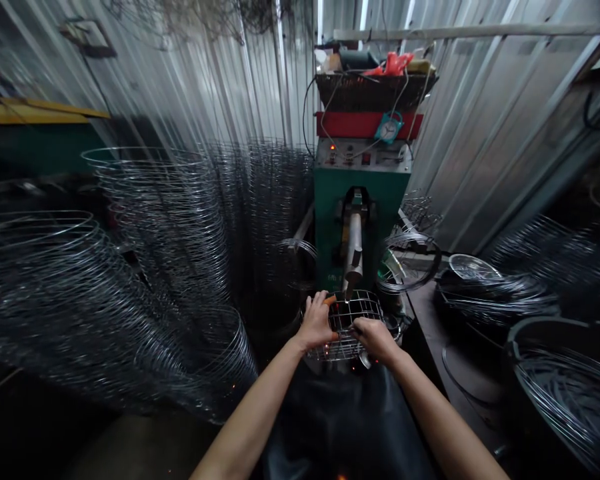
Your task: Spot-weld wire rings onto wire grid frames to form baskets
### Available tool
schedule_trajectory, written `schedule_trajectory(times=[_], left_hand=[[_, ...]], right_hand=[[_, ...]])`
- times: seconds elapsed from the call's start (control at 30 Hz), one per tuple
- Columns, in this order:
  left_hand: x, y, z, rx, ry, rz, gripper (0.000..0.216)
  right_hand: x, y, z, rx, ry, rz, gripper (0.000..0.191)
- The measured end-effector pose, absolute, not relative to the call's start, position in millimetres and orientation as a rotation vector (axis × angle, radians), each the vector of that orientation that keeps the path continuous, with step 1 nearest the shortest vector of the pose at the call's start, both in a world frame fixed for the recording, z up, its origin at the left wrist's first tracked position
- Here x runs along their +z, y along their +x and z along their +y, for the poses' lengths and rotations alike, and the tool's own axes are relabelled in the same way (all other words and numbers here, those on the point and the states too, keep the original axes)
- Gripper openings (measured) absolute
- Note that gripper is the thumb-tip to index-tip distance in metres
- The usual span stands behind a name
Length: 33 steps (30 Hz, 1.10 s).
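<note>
Apron (345,427): dark, glossy, just below the fingers.
Left hand (316,323): fingers curled around welded wire basket (356,323).
Right hand (377,340): fingers gripping same basket.
Welder electrode (354,250): steel, just above the fingers.

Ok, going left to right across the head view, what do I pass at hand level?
Stacked wire hoops, left hand, right hand, black tub of wire hoops

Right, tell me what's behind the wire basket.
Behind the wire basket stands a green machine with a metal rod; the basket hides the machine's base.
</note>
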<state>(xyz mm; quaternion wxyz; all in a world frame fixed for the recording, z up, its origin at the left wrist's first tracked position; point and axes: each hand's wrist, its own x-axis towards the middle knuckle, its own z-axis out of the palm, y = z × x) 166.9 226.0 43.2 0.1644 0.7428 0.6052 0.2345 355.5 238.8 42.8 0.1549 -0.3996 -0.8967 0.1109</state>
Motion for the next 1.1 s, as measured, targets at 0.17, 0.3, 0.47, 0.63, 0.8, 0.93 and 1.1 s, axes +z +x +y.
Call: schedule_trajectory(times=[0.17, 0.3, 0.47, 0.63, 0.8, 0.93, 1.1], left_hand=[[42.5, 164.3, 228.9, 0.624, 2.064, 1.713, 0.097], [40.1, 163.2, 230.6, 0.641, 2.08, 1.713, 0.096], [42.4, 160.8, 247.5, 0.662, 2.077, 1.725, 0.095], [46.5, 156.4, 262.4, 0.67, 2.097, 1.687, 0.092], [42.2, 153.3, 268.1, 0.657, 2.146, 1.681, 0.095], [45.5, 151.7, 281.3, 0.655, 2.09, 1.714, 0.095], [49.5, 149.0, 297.7, 0.642, 2.07, 1.757, 0.093]], right_hand=[[44.3, 352.4, 239.5, 0.306, -1.15, -2.571, 0.011], [38.9, 353.2, 237.8, 0.249, -1.148, -2.569, 0.012], [38.8, 345.5, 252.1, 0.155, -1.212, -2.552, 0.015], [40.5, 348.2, 256.9, 0.059, -1.249, -2.491, 0.019], [27.6, 370.0, 253.5, 0.06, -1.394, -2.263, 0.026], [25.3, 370.0, 269.2, 0.055, -1.383, -2.255, 0.025], [31.4, 356.7, 289.0, 0.03, -1.398, -2.218, 0.021]])
